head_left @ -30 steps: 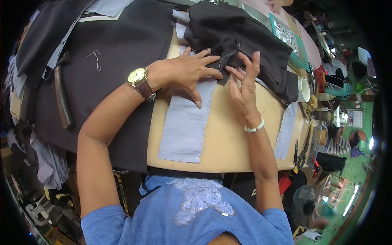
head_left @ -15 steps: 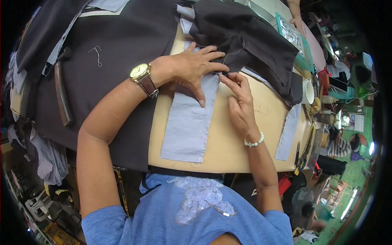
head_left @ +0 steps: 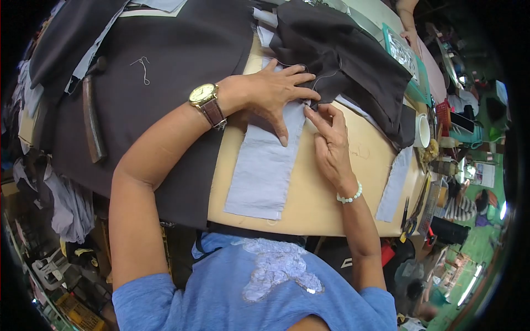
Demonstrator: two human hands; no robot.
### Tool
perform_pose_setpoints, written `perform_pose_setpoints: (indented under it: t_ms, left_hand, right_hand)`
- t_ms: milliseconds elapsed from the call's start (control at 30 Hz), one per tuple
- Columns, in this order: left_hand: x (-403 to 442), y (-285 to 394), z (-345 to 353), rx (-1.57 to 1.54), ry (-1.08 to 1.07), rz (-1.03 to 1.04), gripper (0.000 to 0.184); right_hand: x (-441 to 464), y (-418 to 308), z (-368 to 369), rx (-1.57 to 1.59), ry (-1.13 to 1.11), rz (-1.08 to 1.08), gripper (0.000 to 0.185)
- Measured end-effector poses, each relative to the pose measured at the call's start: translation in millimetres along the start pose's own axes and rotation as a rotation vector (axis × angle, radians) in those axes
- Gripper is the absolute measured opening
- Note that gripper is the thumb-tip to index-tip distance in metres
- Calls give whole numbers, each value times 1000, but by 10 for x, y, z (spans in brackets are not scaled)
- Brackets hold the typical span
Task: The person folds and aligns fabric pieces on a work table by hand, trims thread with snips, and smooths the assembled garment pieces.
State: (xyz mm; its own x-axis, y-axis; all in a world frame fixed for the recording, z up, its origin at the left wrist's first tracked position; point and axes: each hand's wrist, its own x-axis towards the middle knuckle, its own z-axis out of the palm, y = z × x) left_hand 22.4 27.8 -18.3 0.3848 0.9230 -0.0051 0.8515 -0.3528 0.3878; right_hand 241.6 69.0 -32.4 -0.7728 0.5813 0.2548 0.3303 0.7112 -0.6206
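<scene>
My left hand lies spread, palm down, on a light grey-blue cloth strip and the edge of a bunched dark cloth. Close to its fingertips, my right hand has its fingers bent together at the strip's upper right edge. What those fingertips pinch is too small to make out. A loose pale thread curves over the dark cloth above both hands.
A wooden-handled tool and a thread scrap lie on dark cloth at left. At right are a white cup, scissors and a teal tray. Another person's hand is at the top right.
My right hand has come down and left to the strip's edge, its raised fingers now folded. My left hand stays spread on the cloth. The whole view has shifted slightly.
</scene>
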Motion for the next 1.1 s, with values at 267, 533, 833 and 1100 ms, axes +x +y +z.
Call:
perform_pose_setpoints:
  t_ms: [267,533,833,1100]
  left_hand:
    - [6,5,-3,7,-5,-5,111]
    - [-15,0,21,32,13,15,115]
    - [-22,6,15,39,5,23,116]
    - [-28,-10,35,39,-1,24,117]
  right_hand:
    - [17,-28,-14,34,-7,23,52]
    - [39,-73,-40,30,-16,56,48]
    - [-75,-73,-80,72,-62,-35,48]
    - [-32,-48,-79,-85,-94,-102,48]
